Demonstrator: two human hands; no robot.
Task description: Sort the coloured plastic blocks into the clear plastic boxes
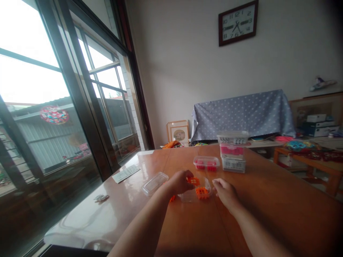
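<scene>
My left hand (180, 184) grips an orange lattice piece (193, 181) above a clear plastic box (189, 197). Inside the box, on its right side, lies another orange lattice piece (203, 193). Part of a further orange piece (173, 198) shows beneath my left wrist, on the table. My right hand (224, 191) is at the box's right edge with its fingers curled together; whether they pinch the rim or anything small cannot be made out. A clear lid (155, 184) rests on the table left of my left hand.
Behind the box on the wooden table (257, 200) stands a clear container (206, 163) with red pieces. Stacked boxes (232, 151) rise at its right. A paper card (126, 174) and a small crumpled item (101, 197) lie on the left, near the window.
</scene>
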